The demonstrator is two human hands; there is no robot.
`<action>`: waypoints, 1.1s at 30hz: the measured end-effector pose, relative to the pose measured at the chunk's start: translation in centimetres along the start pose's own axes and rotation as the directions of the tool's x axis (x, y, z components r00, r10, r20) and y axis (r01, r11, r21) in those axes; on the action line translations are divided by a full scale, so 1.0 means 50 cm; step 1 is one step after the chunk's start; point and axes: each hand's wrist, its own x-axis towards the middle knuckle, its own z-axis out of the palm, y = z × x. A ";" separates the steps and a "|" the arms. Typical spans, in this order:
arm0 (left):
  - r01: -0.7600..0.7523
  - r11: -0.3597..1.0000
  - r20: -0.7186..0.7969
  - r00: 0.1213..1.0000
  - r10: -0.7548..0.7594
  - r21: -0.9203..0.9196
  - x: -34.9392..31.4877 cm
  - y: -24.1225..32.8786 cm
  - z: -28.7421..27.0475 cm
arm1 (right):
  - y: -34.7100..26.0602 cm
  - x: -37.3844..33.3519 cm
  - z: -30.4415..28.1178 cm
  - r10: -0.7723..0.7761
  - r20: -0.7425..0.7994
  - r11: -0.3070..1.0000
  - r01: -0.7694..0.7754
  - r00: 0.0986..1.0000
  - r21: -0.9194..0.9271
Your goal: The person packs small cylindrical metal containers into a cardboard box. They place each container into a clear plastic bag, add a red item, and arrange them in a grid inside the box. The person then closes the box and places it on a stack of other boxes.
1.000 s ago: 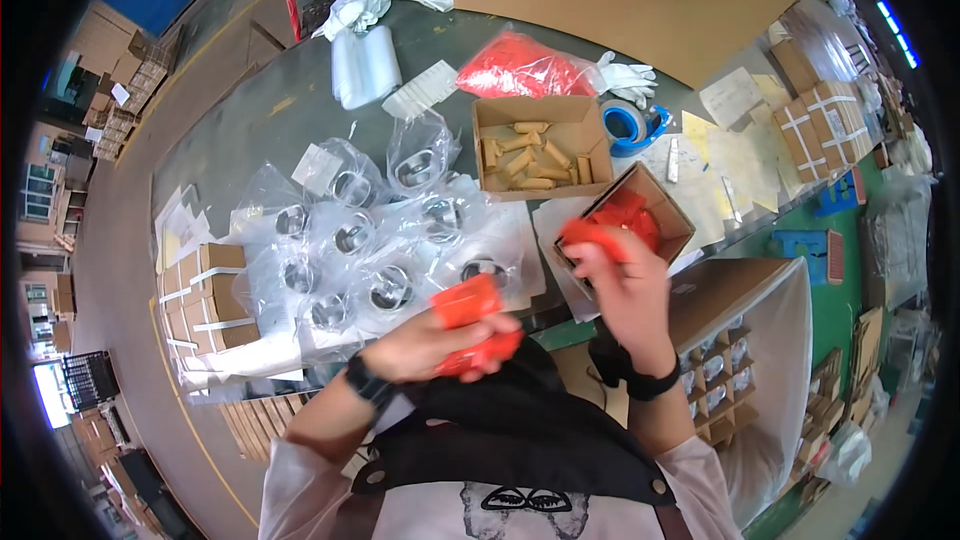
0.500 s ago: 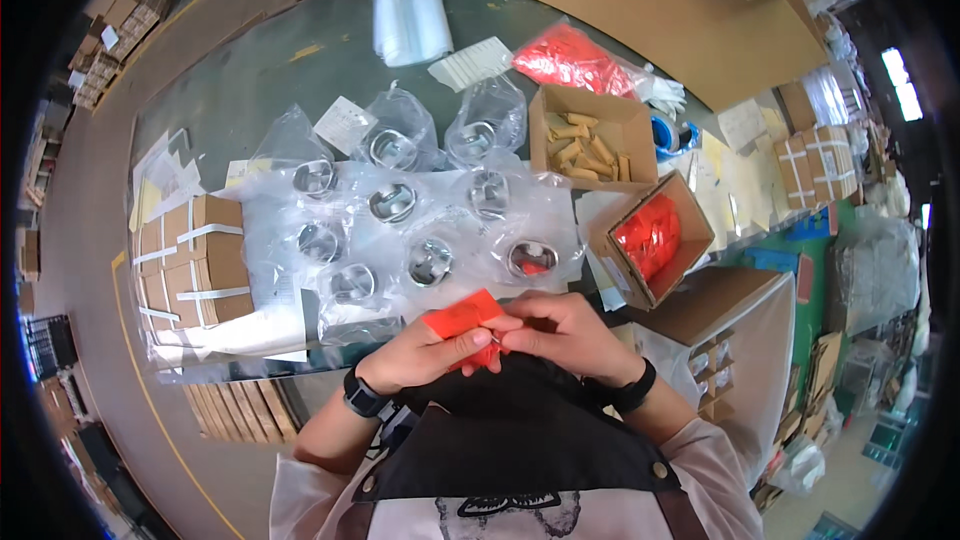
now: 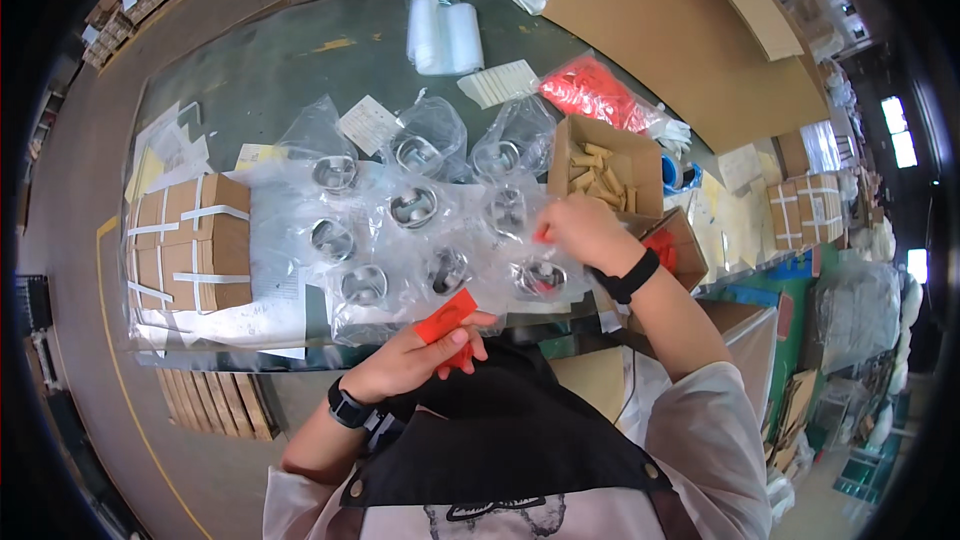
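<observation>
Close to my body, my left hand [image 3: 425, 355] is closed on a small flat red plastic packet [image 3: 446, 317], which sticks up past the thumb. My right hand [image 3: 590, 233] reaches out over the right end of the bagged parts, its fingers pinched on a small red piece, seemingly another red packet [image 3: 541, 235], mostly hidden by the fingers. Below them lie several round metal pistons [image 3: 413, 207] in clear plastic bags, in rough rows. The nearest right piston [image 3: 540, 278] has something red inside it.
Beyond my right hand stand a cardboard box of tan rolls [image 3: 607, 155] and a box of red packets [image 3: 683, 250]. A strapped carton stack [image 3: 190, 245] sits at the left. Farther back are a bag of red packets [image 3: 590, 92], clear plastic rolls [image 3: 443, 35] and a large cardboard sheet [image 3: 690, 40].
My right hand has left the left hand and moved forward and right over the pistons, carrying something red. My left hand keeps its red packet, slightly lower and left.
</observation>
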 end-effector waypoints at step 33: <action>-0.060 0.996 -0.143 0.987 0.068 0.060 0.056 0.030 -0.038 | -0.017 0.147 -0.187 -0.106 -0.269 0.961 0.029 0.957 -0.275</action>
